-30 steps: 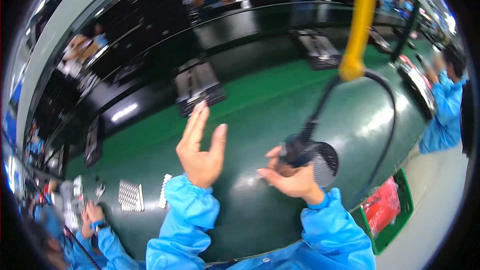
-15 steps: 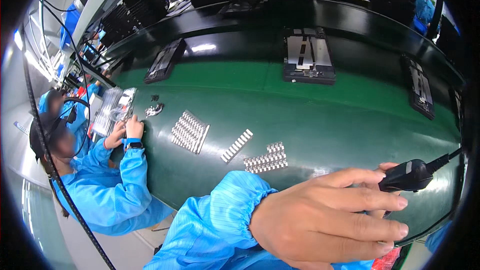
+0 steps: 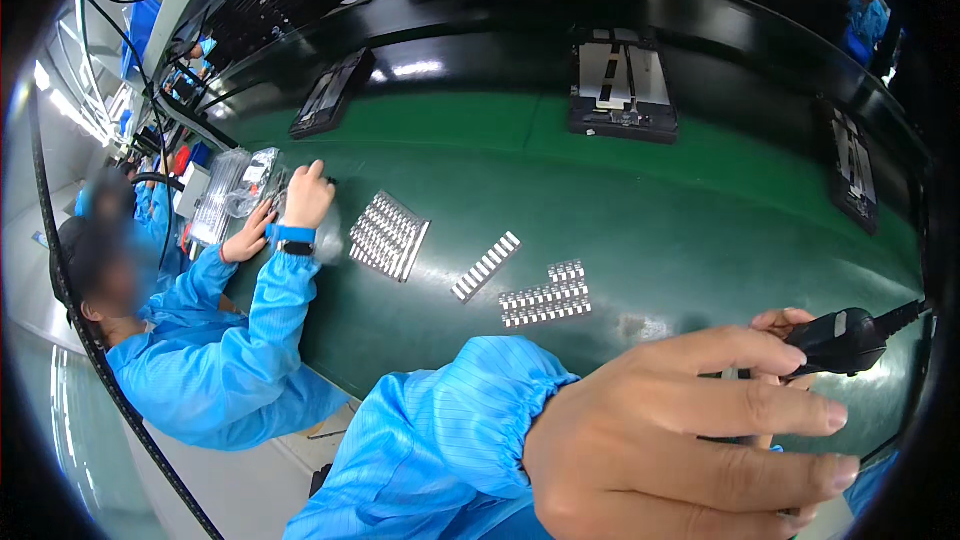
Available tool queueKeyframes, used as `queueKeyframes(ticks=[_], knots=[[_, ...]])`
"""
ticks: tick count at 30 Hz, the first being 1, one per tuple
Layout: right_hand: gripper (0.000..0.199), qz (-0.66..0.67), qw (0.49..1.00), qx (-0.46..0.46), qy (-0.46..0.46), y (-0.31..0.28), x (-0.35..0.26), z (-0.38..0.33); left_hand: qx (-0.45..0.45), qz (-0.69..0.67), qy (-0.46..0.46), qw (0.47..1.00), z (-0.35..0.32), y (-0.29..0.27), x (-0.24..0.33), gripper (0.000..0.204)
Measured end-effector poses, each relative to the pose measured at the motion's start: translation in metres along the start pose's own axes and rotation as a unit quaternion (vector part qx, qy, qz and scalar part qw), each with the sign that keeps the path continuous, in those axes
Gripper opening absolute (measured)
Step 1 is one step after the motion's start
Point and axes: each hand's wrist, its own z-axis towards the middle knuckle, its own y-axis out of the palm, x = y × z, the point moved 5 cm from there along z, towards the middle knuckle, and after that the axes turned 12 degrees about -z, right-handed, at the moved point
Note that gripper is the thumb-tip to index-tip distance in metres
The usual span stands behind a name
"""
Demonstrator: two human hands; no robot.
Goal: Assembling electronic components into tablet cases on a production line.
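A: What are the hands doing?

B: The right hand [image 3: 783, 320] is holding the black corded handpiece [image 3: 842, 344]; its palm is hiding behind the left hand [image 3: 665, 440]. The left is spreading its fingers wide, and whether they're touching the handpiece, I can't tell.

A: How would you be handling it?

B: I'd be gripping firmly, leaving slack in the cord [image 3: 902, 316] running rightward from the grip, and steering clear of the small-part strips [image 3: 545, 298] lying left of it and the coverless tablet-like device [image 3: 648, 80] sitting beyond.

A: Any labels?

B: A pale patch [image 3: 841, 324], perhaps a label, is showing on the handpiece; no writing is reading clearly.
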Motion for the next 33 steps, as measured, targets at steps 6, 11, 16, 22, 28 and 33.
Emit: queueKeyframes(ticks=[6, 11, 16, 22, 28, 33], knots=[[0.055, 0.003, 1.0, 0.01, -0.023, -0.005, -0.015, 0.001, 0.063, 0.037, 0.148, 0.986, 0.031, -0.01, -0.003, 0.035], [0.056, -0.056, 0.997, -0.041, -0.021, -0.025, 0.003, -0.004, -0.006, 0.029, 0.139, 0.99, 0.035, -0.017, -0.003, 0.035], [0.053, -0.03, 0.968, 0.243, 0.056, -0.024, 0.01, -0.015, -0.079, 0.002, 0.137, 0.987, 0.037, -0.014, -0.005, 0.036], [0.077, 0.024, 0.999, 0.026, 0.025, -0.008, 0.014, -0.01, -0.148, -0.018, 0.07, 0.986, 0.033, -0.004, -0.017, 0.038], [0.064, 0.035, 0.999, -0.038, 0.003, 0.008, 0.001, 0.003, -0.042, 0.056, -0.147, 0.987, -0.002, -0.002, -0.009, 0.047], [0.061, 0.05, 0.997, -0.05, 0.022, -0.001, 0.001, -0.001, 0.148, 0.113, -0.277, 0.943, -0.052, 0.0, 0.023, 0.023]])
